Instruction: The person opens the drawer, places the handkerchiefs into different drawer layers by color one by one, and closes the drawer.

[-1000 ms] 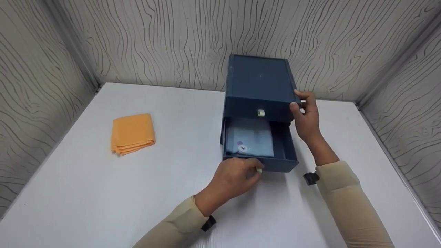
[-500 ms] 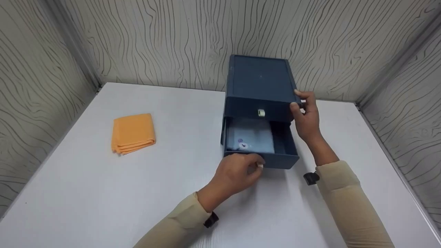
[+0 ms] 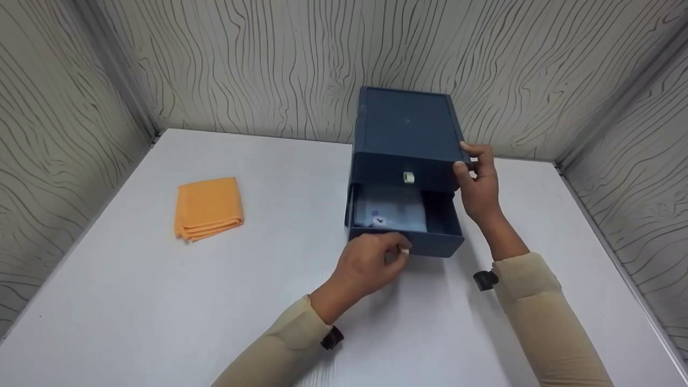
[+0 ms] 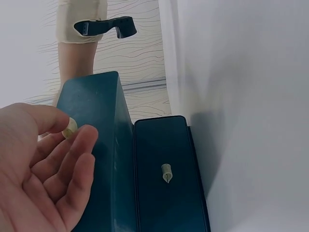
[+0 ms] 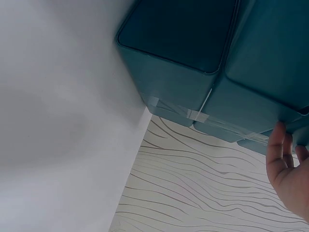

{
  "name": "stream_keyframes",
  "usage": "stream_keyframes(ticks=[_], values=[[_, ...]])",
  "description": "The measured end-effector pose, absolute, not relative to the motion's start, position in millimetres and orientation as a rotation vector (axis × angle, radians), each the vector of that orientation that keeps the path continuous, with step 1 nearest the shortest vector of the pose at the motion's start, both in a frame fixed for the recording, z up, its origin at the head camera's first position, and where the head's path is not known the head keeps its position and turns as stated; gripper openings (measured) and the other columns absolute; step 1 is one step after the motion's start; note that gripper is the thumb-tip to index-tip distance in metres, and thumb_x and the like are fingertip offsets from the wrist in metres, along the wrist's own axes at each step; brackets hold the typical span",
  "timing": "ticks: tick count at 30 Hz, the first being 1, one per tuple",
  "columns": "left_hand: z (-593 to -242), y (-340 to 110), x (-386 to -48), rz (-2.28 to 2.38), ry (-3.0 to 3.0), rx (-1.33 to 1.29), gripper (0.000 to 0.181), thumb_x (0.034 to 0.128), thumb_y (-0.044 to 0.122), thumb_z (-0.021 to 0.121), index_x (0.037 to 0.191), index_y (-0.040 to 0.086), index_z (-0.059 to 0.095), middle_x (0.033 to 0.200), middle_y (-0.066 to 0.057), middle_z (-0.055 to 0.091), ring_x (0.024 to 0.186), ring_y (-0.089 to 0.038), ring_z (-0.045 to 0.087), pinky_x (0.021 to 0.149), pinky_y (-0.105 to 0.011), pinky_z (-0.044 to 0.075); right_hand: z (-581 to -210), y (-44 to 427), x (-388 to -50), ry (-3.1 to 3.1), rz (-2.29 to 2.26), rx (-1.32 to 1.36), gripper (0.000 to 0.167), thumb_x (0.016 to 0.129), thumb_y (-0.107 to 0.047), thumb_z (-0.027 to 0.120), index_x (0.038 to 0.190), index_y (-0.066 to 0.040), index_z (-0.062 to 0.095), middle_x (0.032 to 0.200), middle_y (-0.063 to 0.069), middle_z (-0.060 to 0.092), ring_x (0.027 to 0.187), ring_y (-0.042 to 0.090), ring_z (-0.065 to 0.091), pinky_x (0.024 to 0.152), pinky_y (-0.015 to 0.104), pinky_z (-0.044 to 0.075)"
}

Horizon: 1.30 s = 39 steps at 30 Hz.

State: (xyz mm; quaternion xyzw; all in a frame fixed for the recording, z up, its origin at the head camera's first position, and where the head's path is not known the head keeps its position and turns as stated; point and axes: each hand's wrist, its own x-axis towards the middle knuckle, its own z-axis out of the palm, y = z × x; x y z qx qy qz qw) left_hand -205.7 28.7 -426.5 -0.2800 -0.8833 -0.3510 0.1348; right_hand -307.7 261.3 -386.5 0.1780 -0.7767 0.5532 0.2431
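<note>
The lower drawer (image 3: 432,245) stands partly out of the blue cabinet (image 3: 406,124), with a pale cloth (image 3: 398,209) inside. To slide it in well, I think the left hand (image 3: 365,266), its fingers pinching the pale tab (image 4: 70,128), should push straight, while the right hand (image 3: 480,191), gripping the cabinet's right front edge, steadies it. Compared with one second ago, the drawer sticks out less; the orange cloth (image 3: 209,207) lies as before.

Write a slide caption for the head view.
Left hand pinches the tab of an open drawer, right hand holds the box, orange cloth lies apart.
</note>
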Motion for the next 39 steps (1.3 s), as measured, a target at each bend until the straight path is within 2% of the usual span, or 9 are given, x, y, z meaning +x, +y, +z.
stream_keyframes(ticks=[6, 11, 16, 21, 28, 39], values=[[-427.1, 29.0, -210.9, -1.078, -2.596, -0.777, 0.012, 0.0882, 0.021, 0.065, 0.097, 0.024, 0.072, 0.086, 0.012, 0.072, 0.075, -0.002, 0.066, 0.064, -0.015, 0.047, -370.8, 249.3, -291.3, -2.141, 1.513, 0.496, 0.044, 0.098, -0.021, 0.049, 0.129, 0.008, 0.039, 0.107, -0.009, 0.044, 0.08, 0.005, 0.045, 0.063, 0.016, 0.041], [-428.5, 29.8, -214.6, -1.165, -2.598, -0.752, 0.011, 0.0887, 0.021, 0.065, 0.097, 0.023, 0.072, 0.086, 0.011, 0.072, 0.078, -0.006, 0.067, 0.066, -0.015, 0.048, -378.9, 255.6, -299.4, -2.14, 1.515, 0.487, 0.043, 0.097, -0.02, 0.049, 0.13, 0.006, 0.04, 0.103, -0.009, 0.045, 0.078, 0.006, 0.045, 0.062, 0.017, 0.041], [-429.5, 30.8, -217.2, -1.182, -2.599, -0.746, 0.011, 0.0886, 0.021, 0.065, 0.097, 0.023, 0.072, 0.085, 0.012, 0.071, 0.077, -0.003, 0.066, 0.066, -0.015, 0.048, -390.8, 263.2, -311.3, -2.125, 1.518, 0.482, 0.043, 0.097, -0.022, 0.05, 0.131, 0.003, 0.041, 0.108, -0.01, 0.044, 0.078, 0.007, 0.046, 0.061, 0.016, 0.041], [-430.8, 31.7, -220.4, -1.161, -2.59, -0.74, 0.011, 0.0892, 0.022, 0.064, 0.098, 0.023, 0.072, 0.085, 0.011, 0.071, 0.077, -0.005, 0.066, 0.064, -0.015, 0.047, -387.5, 260.9, -307.6, -2.128, 1.524, 0.478, 0.043, 0.097, -0.02, 0.05, 0.131, 0.004, 0.041, 0.114, -0.012, 0.043, 0.081, 0.007, 0.047, 0.062, 0.017, 0.042], [-431.9, 34.2, -224.8, -1.152, -2.587, -0.706, 0.013, 0.0896, 0.022, 0.063, 0.099, 0.023, 0.072, 0.086, 0.01, 0.071, 0.078, -0.007, 0.067, 0.065, -0.016, 0.048, -369.8, 248.6, -290.1, -2.126, 1.523, 0.487, 0.044, 0.097, -0.023, 0.05, 0.129, 0.006, 0.041, 0.111, -0.011, 0.043, 0.08, 0.007, 0.046, 0.062, 0.016, 0.041], [-429.5, 38.0, -237.8, -1.182, -2.6, -0.621, 0.013, 0.0889, 0.023, 0.064, 0.099, 0.023, 0.073, 0.086, 0.01, 0.072, 0.078, -0.008, 0.066, 0.065, -0.017, 0.048, -370.0, 248.7, -291.7, -2.122, 1.523, 0.511, 0.045, 0.097, -0.019, 0.048, 0.129, 0.01, 0.038, 0.107, -0.009, 0.045, 0.075, 0.006, 0.047, 0.058, 0.015, 0.044]])
